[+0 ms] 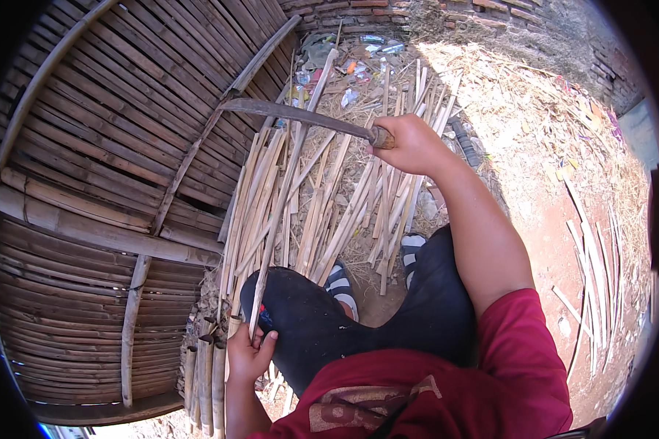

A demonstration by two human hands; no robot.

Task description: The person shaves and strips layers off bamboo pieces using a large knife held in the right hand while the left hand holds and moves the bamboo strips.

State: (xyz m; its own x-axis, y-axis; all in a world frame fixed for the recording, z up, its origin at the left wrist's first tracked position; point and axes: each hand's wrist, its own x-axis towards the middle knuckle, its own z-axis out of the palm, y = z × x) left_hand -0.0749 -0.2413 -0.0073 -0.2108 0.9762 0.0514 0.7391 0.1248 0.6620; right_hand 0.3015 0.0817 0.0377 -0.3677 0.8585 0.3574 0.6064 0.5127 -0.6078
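I'm seeing a slatted bamboo wall (124, 143) filling the left side, with 1 thick beam (88, 232) running across it. Over at the far end, a brick wall (373, 12) is standing behind scattered plastic litter (349, 97). Straw (490, 91) is catching bright sun near that wall, and reddish-brown soil (538, 238) is showing on the right.

- Daylight throughout; the straw-covered ground (505, 95) at upper right takes hard sun and washes out nearly white.
- The bamboo wall (95, 124) sits in dimmer, even shade, with pinpricks of daylight between its lower slats.
- Softer shade covers the trousers (307, 322) and most of the bamboo strips (329, 197).
- The blade (300, 114) looks reasonably sharp, without obvious motion blur.
- Fisheye curvature bends the wall's beams; black vignetting rounds the corners, with bluish fringing at lower left.
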